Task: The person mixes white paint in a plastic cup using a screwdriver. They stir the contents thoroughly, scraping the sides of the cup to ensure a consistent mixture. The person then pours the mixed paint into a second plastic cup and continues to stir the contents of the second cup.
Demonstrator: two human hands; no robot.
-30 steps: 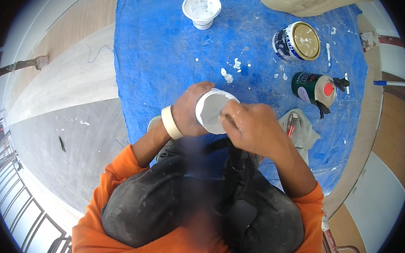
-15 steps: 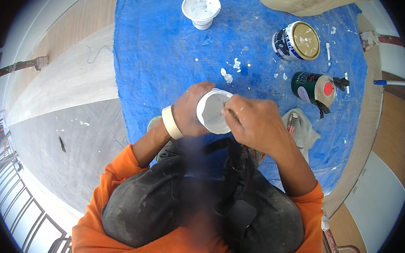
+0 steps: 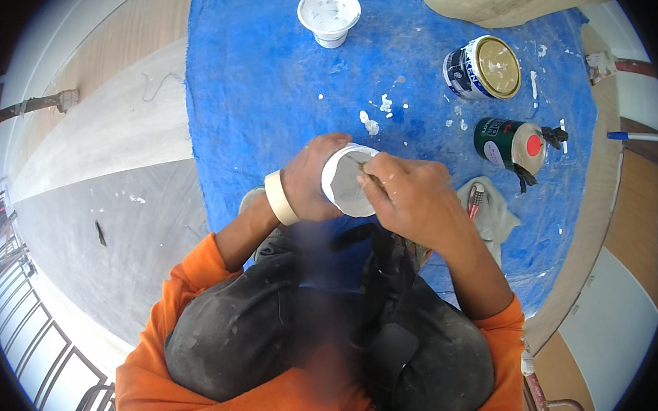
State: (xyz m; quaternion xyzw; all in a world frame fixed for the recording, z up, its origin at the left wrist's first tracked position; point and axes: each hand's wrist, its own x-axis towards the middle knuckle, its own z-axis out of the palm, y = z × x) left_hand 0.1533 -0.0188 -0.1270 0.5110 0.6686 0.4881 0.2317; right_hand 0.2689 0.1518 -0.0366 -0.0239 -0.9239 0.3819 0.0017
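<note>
My left hand [image 3: 312, 176] is wrapped round the side of a white cup [image 3: 329, 184], which is tilted so its opening shows. Pale grey liquid [image 3: 349, 188] lies inside. Over the cup's right rim, my right hand [image 3: 412, 199] is closed in a pinch on a thin stick [image 3: 359, 164]; only a short piece of it shows in the cup, and the fingers hide the rest. Round my left wrist sits a cream-coloured band [image 3: 280, 197], like a roll of masking tape.
A blue sheet [image 3: 262, 73] with white splashes covers the floor ahead. On it are a white tub [image 3: 330, 16], a gold-lidded paint can [image 3: 497, 67], a dark green can [image 3: 498, 142] with a red cap, and a grey cloth [image 3: 498, 216] with a red-handled tool [image 3: 476, 199].
The right hand's fingers have shifted slightly at the cup's rim, and a bit more of the stick shows. The left hand still holds the cup in nearly the same place.
</note>
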